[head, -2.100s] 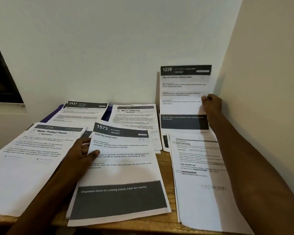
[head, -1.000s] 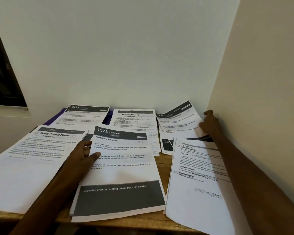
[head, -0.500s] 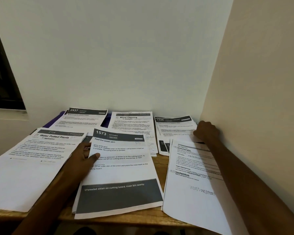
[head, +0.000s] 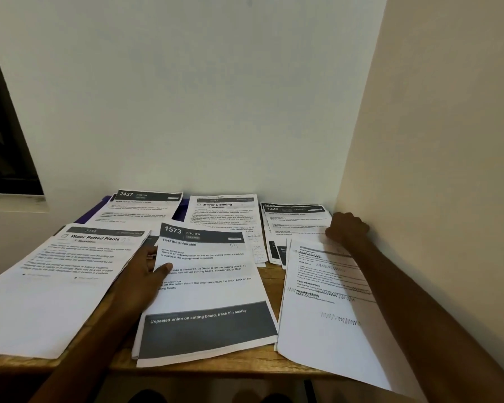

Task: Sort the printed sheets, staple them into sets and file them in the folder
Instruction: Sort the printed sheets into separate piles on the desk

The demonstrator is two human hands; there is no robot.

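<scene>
The "1228" sheet lies flat on a small stack at the back of the counter, in the corner, and my right hand rests on its right edge with fingers curled under; I cannot tell whether they pinch the paper. Just nearer me from that hand, under my forearm, a scribbled-over stack hangs past the counter's front edge. My left hand grips the left edge of the "1573 Peel the onion skin" stack, thumb on top of the page and fingers beneath. Left of that hand is the "Water Potted Plants" stack. Beyond it lie the "2437" sheet on a purple folder, and the "Mirror Cleaning" sheet.
</scene>
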